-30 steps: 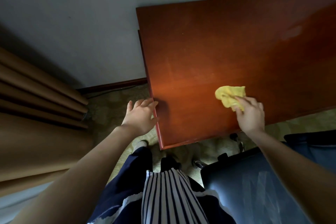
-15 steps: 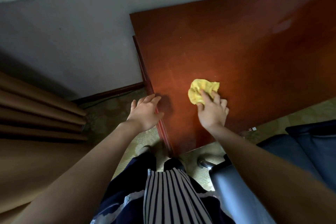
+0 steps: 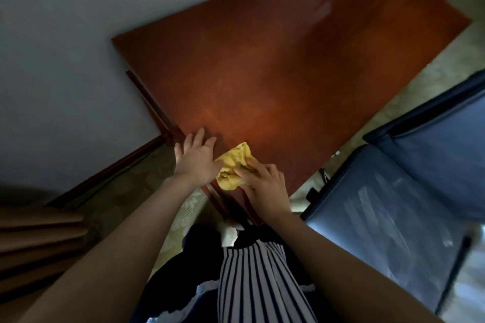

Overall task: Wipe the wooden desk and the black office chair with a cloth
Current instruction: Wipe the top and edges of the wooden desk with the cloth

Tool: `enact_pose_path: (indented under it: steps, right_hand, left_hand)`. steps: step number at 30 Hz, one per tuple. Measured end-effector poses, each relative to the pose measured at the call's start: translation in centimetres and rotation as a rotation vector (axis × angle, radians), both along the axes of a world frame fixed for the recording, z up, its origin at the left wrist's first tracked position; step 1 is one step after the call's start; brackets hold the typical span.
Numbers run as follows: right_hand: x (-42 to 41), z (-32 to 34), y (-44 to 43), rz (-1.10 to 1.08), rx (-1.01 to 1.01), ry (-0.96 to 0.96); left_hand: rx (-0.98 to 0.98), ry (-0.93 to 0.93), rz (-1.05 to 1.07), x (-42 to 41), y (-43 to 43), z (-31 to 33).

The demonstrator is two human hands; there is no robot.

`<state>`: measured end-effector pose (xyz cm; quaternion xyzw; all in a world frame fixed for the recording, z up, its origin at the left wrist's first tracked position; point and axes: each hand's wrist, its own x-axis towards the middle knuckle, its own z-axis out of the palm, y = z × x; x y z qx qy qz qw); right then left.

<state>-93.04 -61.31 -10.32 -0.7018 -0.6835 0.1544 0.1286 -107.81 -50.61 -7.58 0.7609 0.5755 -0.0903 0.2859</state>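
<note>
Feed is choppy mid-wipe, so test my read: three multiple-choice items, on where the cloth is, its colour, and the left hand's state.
1. Where on the desk is the cloth? A) near corner B) middle C) far corner
2. Cloth colour? A) white B) yellow C) red
3. The left hand: A) grips the cloth B) makes a fist C) lies flat on the desk
Answers: 1 A, it sits at the near corner under the right hand; 2 B, plainly yellow; 3 C, fingers spread on the desk beside the cloth.

No readable text, label or number shows anywhere
</note>
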Motion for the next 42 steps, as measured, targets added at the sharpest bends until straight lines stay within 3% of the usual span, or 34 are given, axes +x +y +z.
enact_pose_path:
  steps: [5, 12, 16, 22, 30, 35, 42]
  right_hand:
    - [2.7, -0.1, -2.4, -0.096, 0.088, -0.009]
    - [11.8, 0.0, -2.3, -0.255, 0.119, -0.01]
    - [19.3, 0.1, 0.8, -0.34, 0.011, 0.023]
    - [25.1, -0.2, 9.4, -0.27, 0.041, 0.007]
    - [20.8, -0.7, 21.4, -0.245, 0.041, 0.028]
    - [14.4, -0.4, 23.5, -0.034, -0.076, -0.045]
    - [7.1, -0.6, 17.8, 0.395, 0.029, 0.055]
  left_hand:
    - [-0.039, -0.001, 0.055, 2.5, -0.1, -0.3]
    - [-0.032, 0.098, 0.324, 6.0, 0.4, -1.1]
    - [-0.029, 0.075, 0.48, 6.9, 0.4, -1.5]
    - [-0.041, 0.157, 0.626, 7.6, -0.8, -1.6]
    - [-0.185, 0.325, 0.4, 5.9, -0.1, 0.3]
    - [-0.201, 0.346, 0.338, 5.0, 0.0, 0.7]
    - [-0.242, 0.328, 0.319, 3.9, -0.1, 1.4]
